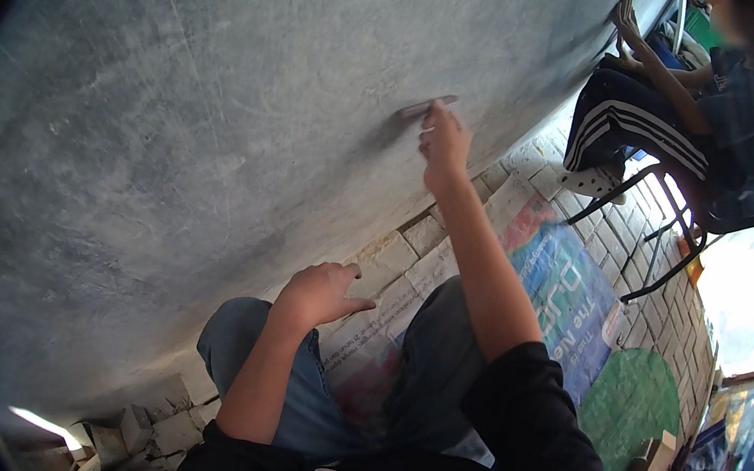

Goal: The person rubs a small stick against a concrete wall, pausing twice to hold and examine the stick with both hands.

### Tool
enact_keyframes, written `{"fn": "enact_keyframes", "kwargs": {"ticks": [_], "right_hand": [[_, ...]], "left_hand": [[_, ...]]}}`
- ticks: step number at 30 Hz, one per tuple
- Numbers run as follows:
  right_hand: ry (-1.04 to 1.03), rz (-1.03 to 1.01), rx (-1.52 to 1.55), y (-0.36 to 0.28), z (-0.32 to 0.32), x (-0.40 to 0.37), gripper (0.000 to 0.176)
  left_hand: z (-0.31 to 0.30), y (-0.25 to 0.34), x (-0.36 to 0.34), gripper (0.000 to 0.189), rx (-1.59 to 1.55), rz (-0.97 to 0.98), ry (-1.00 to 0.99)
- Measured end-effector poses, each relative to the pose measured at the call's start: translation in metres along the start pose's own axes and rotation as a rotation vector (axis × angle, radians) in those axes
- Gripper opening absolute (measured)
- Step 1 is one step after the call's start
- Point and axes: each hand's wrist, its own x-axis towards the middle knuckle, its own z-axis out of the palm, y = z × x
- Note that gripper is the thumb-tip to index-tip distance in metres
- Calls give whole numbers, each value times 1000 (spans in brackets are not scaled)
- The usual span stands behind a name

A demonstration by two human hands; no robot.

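My right hand (446, 146) is closed round a thin, flat, dark tool (426, 107), held up against the grey plastered wall (255, 82). The tool is slightly blurred, and its exact kind does not show. Lower down, my left hand (322, 294) hovers over my bent knee with thumb and fingers apart, holding nothing. Scuffs and pale scratches mark the wall's surface.
Another person (716, 116) sits on a black-framed chair (668, 213) at the right, one hand on the wall. A printed banner (566, 294) covers part of the paving bricks (393, 261). A round green piece (627, 404) and loose blocks (137, 427) lie nearby.
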Motion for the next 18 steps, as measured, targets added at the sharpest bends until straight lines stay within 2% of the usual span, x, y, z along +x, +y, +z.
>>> {"fn": "enact_keyframes", "kwargs": {"ticks": [2,3,4,6,7,10,11,12,14,15,16,18], "right_hand": [[-111,68,-130,3,20,-32,24],[-212,135,-46,-3,25,-45,24],[-206,143,-42,-2,20,-36,24],[53,-13,-2,1,1,6,25],[6,-50,-22,8,-10,21,26],[-114,-33,-178,12,19,-28,25],[-164,13,-89,15,18,-29,25],[-153,24,-86,16,9,-19,25],[90,-57,-23,2,-2,10,25],[146,26,-60,1,-3,8,24],[146,18,-60,6,-1,1,24],[-117,77,-43,11,13,-30,27]], "left_hand": [[-5,1,4,57,-6,16,28],[-5,1,6,57,-18,14,19],[-2,0,4,58,-31,8,0],[-3,0,3,58,-30,-16,-14],[-3,1,3,58,-29,-31,-15],[-4,1,4,59,-39,4,-18],[-4,1,7,59,-36,6,-26],[-3,0,9,59,-1,-13,-41],[1,0,7,59,23,-34,-47],[2,0,5,59,17,-19,-38],[0,0,6,59,19,-1,-25],[-4,3,8,59,15,3,-30]]}}
